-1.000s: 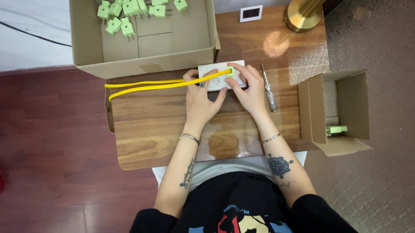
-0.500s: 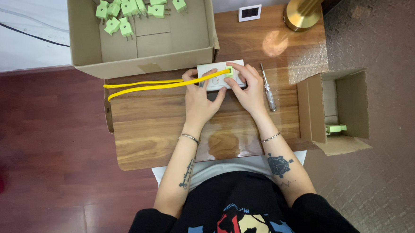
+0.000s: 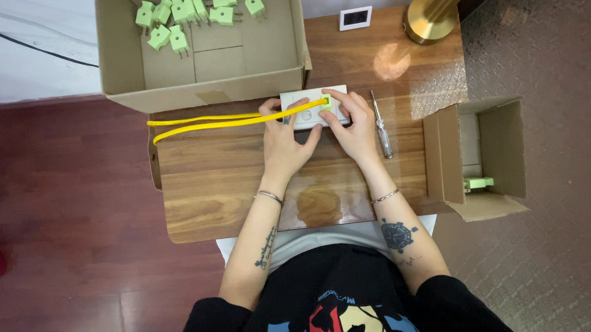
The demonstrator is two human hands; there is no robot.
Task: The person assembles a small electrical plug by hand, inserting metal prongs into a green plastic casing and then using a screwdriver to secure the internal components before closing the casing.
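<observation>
Pressing down near frame centre-top, my left hand (image 3: 287, 143) lies on the left end of the white socket block (image 3: 314, 108), fingers curled over it and over the yellow cable (image 3: 229, 121). My right hand (image 3: 355, 126) pinches the green plug (image 3: 324, 103) seated on the block, thumb and fingers closed on it. Block sits on the wooden tabletop (image 3: 229, 189), just below the big cardboard box (image 3: 201, 46). Yellow cable runs doubled from the plug leftward to the tabletop's left edge. Screwdriver (image 3: 381, 124) lies just right of my right hand, not touched. Big box at upper left holds loose green plugs (image 3: 186, 13) along its far wall. Small cardboard box (image 3: 480, 156) at right, on its side, one green plug (image 3: 478, 183) inside. Brass lamp base (image 3: 431, 21) at upper right; small white square device (image 3: 356, 18) just left of it.
</observation>
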